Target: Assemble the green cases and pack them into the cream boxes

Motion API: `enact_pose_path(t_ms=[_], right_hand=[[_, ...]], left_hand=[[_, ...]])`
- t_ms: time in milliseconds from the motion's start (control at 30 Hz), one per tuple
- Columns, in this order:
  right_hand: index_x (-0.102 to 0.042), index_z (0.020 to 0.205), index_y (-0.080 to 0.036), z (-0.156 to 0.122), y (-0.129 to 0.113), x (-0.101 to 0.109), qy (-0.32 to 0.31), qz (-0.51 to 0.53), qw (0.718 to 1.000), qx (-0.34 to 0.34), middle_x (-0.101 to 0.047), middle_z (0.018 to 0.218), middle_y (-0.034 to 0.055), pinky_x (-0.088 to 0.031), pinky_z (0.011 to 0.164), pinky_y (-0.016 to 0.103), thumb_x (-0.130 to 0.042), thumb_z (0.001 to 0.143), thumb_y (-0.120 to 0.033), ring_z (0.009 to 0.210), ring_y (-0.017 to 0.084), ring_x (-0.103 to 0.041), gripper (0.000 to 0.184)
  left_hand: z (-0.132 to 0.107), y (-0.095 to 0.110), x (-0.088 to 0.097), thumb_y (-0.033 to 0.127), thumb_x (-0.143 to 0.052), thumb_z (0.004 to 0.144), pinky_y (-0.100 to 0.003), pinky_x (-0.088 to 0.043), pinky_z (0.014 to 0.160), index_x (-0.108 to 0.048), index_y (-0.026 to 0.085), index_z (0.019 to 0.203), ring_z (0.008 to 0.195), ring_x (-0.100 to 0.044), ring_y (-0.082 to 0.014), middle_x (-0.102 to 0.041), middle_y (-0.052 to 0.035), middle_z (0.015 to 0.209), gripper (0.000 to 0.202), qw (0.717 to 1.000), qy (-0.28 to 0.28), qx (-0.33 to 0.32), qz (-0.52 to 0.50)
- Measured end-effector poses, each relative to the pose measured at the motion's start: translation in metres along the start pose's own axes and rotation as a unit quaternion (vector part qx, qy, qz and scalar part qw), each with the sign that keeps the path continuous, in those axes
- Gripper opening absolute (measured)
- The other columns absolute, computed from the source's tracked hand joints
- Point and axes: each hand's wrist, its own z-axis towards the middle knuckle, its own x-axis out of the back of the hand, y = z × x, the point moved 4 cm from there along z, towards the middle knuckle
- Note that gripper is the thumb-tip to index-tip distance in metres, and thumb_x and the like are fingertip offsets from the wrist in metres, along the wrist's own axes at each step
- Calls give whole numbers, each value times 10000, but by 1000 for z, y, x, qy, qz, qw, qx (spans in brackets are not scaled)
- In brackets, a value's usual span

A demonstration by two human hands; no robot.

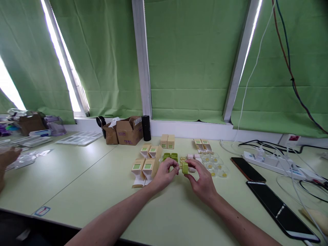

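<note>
My right hand (203,181) pinches a small green case (185,168) between thumb and fingertips, just above the pale green table (84,184). My left hand (165,174) is curled close beside it, fingertips pinched together at the case's left side; what it holds is too small to make out. Behind the hands lie more green cases (170,156) and clear blister trays with yellow pieces (214,165). Small beige boxes with green labels (143,166) stand to the left of my left hand.
Two phones (247,169) (279,208) lie at the right, by a white power strip (271,160) with tangled cables. Cardboard boxes (129,130) and a black cylinder (146,127) stand by the window. Another person's hand (7,158) shows at the far left.
</note>
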Motion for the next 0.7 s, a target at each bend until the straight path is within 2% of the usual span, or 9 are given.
enact_pose_path(t_ms=[333, 533, 700], right_hand=[[-598, 1347, -264, 0, 2, 1, -2, 4, 1000, -12, -710, 1309, 114, -649, 954, 465, -635, 964, -236, 1172, 291, -713, 385], [-596, 1351, -260, 1, 1, 2, 9, 3, 1000, -16, -708, 1299, 109, -653, 949, 458, -634, 962, -236, 1139, 280, -720, 391], [-569, 1389, -262, 1, -1, 2, 7, 1, 1000, -4, -672, 1354, 123, -670, 893, 438, -601, 975, -214, 1127, 276, -718, 418]], left_hand=[[0, -3, 2, 372, -630, 923, -326, -455, 783, -639, 187, 779, 809, -610, -204, -666, -42, 789, 234, 998, -3, 36, -47], [3, -10, 6, 454, -619, 949, -314, -449, 715, -641, 184, 822, 750, -594, -191, -673, -47, 776, 299, 997, 30, 37, -60], [2, -10, 9, 388, -618, 966, -354, -514, 823, -640, 190, 974, 870, -650, -213, -694, -67, 918, 199, 998, 57, 8, -33]])
